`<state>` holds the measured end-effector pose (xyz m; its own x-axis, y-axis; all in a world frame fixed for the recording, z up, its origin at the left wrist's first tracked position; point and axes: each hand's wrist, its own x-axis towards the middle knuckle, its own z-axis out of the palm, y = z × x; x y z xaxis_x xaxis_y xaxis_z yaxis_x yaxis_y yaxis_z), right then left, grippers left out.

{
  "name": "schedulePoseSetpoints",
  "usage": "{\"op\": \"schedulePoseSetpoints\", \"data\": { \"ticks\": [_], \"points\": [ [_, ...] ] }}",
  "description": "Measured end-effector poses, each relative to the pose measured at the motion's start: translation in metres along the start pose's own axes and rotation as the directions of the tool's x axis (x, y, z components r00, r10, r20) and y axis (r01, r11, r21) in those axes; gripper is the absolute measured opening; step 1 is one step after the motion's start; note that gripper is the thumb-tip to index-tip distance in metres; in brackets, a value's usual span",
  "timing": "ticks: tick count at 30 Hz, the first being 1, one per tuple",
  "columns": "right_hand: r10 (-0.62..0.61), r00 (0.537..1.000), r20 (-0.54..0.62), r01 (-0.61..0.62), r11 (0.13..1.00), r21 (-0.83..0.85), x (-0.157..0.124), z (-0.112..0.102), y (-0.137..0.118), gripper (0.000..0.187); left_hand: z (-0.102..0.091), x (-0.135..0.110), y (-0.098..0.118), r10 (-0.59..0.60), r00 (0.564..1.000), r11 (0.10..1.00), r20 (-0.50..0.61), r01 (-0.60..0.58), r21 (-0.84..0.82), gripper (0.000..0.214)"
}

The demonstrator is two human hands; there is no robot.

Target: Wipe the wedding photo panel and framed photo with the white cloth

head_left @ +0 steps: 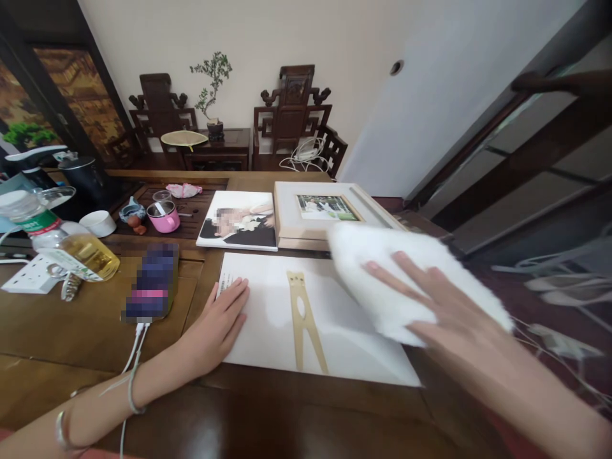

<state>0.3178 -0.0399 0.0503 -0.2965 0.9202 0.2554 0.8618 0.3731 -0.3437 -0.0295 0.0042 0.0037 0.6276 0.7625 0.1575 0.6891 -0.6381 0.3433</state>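
A glossy white panel (268, 306) lies flat on the brown wooden table, with a beige A-shaped stand leg (300, 319) in its middle. My left hand (224, 325) rests flat on the panel's left edge, beside a small printed label, fingers stretched out. My right hand (440, 299) is over a fluffy white cloth (382, 268) at the panel's right side, fingers spread across its top. The cloth moves under that hand or is held by it, slightly blurred. It covers the panel's upper right corner and hides what lies beneath.
Behind the panel lie a photo print (239, 236) and a boxed picture frame (287, 217). To the left are a charging phone (150, 280), a pink cup (163, 218), a bottle of yellow liquid (90, 252) and a white power strip (31, 274).
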Motion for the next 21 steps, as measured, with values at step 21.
{"op": "schedulePoseSetpoints", "data": {
  "ticks": [21],
  "points": [
    [-0.169,0.975,0.145,0.176,0.983,-0.042,-0.035,0.038,-0.027,0.042,0.000,0.001,0.000,-0.001,1.000,1.000,0.022,0.001,0.011,0.045]
  ]
}}
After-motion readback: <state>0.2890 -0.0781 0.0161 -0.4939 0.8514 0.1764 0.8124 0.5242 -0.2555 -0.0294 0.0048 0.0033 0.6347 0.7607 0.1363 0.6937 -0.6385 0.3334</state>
